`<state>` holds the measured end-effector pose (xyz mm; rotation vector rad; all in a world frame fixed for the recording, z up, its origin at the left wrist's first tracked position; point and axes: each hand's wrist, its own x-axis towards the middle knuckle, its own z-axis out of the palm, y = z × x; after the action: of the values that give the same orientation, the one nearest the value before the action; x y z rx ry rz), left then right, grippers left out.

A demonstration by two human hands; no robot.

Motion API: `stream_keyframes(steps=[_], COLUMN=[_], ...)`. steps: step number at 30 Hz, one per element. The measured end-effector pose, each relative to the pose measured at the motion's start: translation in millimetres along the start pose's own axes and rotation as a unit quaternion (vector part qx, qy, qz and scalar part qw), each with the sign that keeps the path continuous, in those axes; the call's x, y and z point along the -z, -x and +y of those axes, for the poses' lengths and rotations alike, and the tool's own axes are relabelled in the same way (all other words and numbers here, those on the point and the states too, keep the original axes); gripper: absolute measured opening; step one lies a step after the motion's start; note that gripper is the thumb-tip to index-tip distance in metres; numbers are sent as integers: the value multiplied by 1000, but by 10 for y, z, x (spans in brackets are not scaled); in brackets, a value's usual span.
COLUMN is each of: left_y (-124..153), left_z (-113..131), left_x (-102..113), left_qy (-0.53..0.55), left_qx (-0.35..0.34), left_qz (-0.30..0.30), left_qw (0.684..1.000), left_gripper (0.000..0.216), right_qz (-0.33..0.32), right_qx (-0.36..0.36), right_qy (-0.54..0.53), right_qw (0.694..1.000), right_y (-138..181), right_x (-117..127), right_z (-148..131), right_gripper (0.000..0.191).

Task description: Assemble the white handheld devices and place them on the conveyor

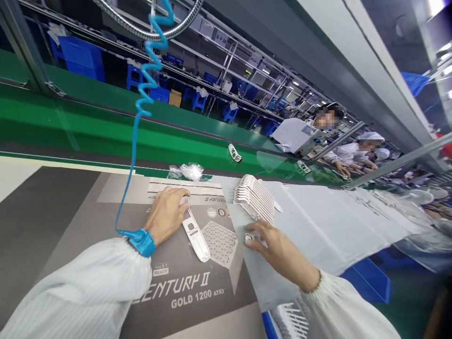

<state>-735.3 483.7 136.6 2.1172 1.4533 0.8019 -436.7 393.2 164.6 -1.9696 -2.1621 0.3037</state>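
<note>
My left hand (pixel 167 213), wearing a blue wrist strap (pixel 141 242), is closed on the upper end of a long white plastic housing (pixel 196 239). The housing has a square cut-out and a rounded lower end, and it slants across the printed cardboard (pixel 183 270). On the grey sheet to the right, my right hand (pixel 273 247) has thumb and index finger around a small whitish part (pixel 250 237) with dark details. Just beyond these fingers stands a row of stacked white plastic housings (pixel 254 197).
A coiled blue cord (pixel 148 75) hangs down to my left wrist. Crumpled clear plastic (pixel 190 171) lies by the green conveyor belt (pixel 197 146), which carries white pieces (pixel 234 153). White slotted parts (pixel 293 320) sit in a blue bin below. Co-workers (pixel 356 153) sit at the far right.
</note>
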Motion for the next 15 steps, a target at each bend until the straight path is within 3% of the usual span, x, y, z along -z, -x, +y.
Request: stream_keyframes(steps=[2, 7, 11, 15], left_y=[-3, 19, 25, 30], left_z=[-6, 7, -10, -26], left_x=[1, -36, -69, -70], left_qy=[0, 71, 136, 129], left_qx=[6, 5, -5, 10], left_qz=[2, -33, -53, -49], left_qw=[1000, 997, 989, 990], left_gripper=[26, 25, 32, 35], right_qz=[-8, 103, 72, 35], right_qx=[-5, 47, 81, 40], right_qy=[11, 5, -40, -51], right_qw=[1000, 994, 993, 997], right_y=[67, 173, 240, 262], right_x=[-31, -250, -307, -226], right_z=[78, -159, -234, -118], right_gripper=[15, 19, 20, 12])
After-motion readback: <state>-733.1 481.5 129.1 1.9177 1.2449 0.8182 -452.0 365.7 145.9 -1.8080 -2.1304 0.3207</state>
